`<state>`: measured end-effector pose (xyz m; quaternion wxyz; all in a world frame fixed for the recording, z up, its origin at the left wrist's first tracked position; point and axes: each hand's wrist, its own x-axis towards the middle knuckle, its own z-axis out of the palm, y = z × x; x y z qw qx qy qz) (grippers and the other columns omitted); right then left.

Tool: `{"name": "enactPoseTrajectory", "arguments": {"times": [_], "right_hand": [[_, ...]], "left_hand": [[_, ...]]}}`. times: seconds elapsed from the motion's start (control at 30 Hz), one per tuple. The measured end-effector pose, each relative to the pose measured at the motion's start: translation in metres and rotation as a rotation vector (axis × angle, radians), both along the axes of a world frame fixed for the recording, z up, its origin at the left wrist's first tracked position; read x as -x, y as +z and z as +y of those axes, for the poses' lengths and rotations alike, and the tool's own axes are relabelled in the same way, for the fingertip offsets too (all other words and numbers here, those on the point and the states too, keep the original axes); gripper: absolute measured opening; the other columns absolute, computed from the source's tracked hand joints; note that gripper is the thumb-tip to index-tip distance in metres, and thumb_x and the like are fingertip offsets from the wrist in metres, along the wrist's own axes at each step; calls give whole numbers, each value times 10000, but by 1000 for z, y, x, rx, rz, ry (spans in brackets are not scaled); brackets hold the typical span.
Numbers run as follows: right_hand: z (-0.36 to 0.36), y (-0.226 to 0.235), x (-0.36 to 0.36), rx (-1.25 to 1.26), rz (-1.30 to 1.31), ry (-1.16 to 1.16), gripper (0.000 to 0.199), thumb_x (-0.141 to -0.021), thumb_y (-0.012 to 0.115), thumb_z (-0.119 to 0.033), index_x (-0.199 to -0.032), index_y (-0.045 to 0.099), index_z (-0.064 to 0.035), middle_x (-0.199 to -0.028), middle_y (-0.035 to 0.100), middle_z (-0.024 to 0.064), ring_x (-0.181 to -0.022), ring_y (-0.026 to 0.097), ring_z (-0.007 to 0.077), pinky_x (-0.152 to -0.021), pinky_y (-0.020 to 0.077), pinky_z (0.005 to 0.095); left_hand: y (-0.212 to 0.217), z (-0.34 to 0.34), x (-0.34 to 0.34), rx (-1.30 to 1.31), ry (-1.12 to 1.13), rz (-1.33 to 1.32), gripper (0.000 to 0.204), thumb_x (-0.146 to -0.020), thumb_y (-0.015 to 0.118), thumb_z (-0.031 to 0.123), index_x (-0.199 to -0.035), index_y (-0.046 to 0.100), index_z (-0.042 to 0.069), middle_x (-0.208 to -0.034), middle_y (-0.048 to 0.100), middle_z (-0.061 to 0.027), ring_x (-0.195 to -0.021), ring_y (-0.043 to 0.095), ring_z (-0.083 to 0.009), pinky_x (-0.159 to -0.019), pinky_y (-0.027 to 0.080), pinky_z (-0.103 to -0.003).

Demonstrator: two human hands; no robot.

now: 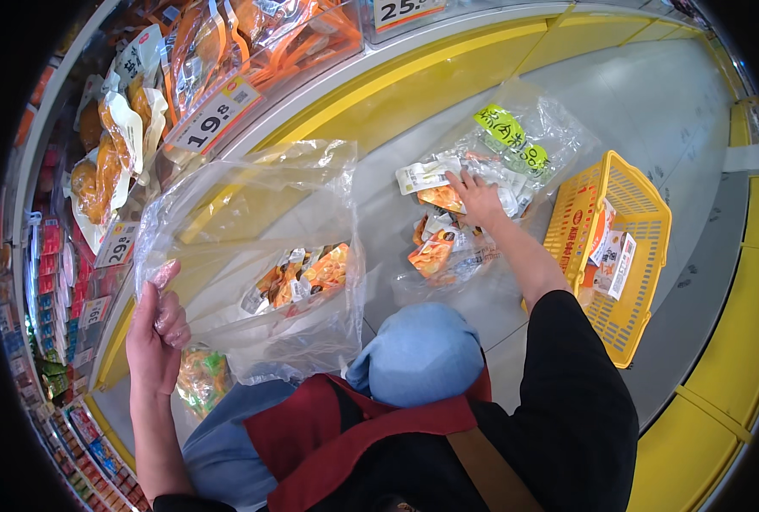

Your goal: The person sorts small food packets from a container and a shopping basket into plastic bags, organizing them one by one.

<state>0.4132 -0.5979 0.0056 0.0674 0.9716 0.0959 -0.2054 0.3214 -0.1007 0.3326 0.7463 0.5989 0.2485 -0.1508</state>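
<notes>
My left hand (pixel 164 317) is closed round the rim of a large clear plastic bag (pixel 226 222), holding its mouth up and wide. Inside that bag lie several orange snack packets (pixel 311 273). To the right, my right hand (pixel 480 200) reaches over a second clear bag (pixel 559 128) lying on the floor. Its fingers are spread on a heap of small packets, touching a white packet (pixel 426 176) and others beneath. More orange packets (pixel 433 254) lie just below that hand. A bright green handwritten label (pixel 512 136) shows through the second bag.
A yellow shopping basket (pixel 653 290) with a few boxes stands at the right. Shelves with packed food (pixel 110 171) and price tags line the left and top. By my left knee lies a bag with green bits (pixel 202 380).
</notes>
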Motion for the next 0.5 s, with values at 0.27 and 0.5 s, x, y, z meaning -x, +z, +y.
{"name": "enactPoseTrajectory", "arguments": {"times": [0.27, 0.5], "right_hand": [[-9, 3, 20, -418, -253, -110, 832, -656, 797, -161, -1412, 451, -190, -1159, 660, 134, -1061, 639, 320, -865, 524, 459], [-6, 88, 65, -1087, -591, -523, 600, -714, 789, -116, -1260, 559, -29, -1018, 705, 124, -895, 690, 252, -823, 535, 366]], "left_hand": [[4, -6, 7, -69, -77, -24, 457, -1068, 364, 355, -1381, 475, 42, -666, 262, 73, -547, 255, -37, -496, 229, -204], [8, -13, 5, -74, -88, -29, 449, -1067, 364, 355, -1354, 512, 43, -668, 267, 72, -562, 261, -44, -525, 243, -212]]}}
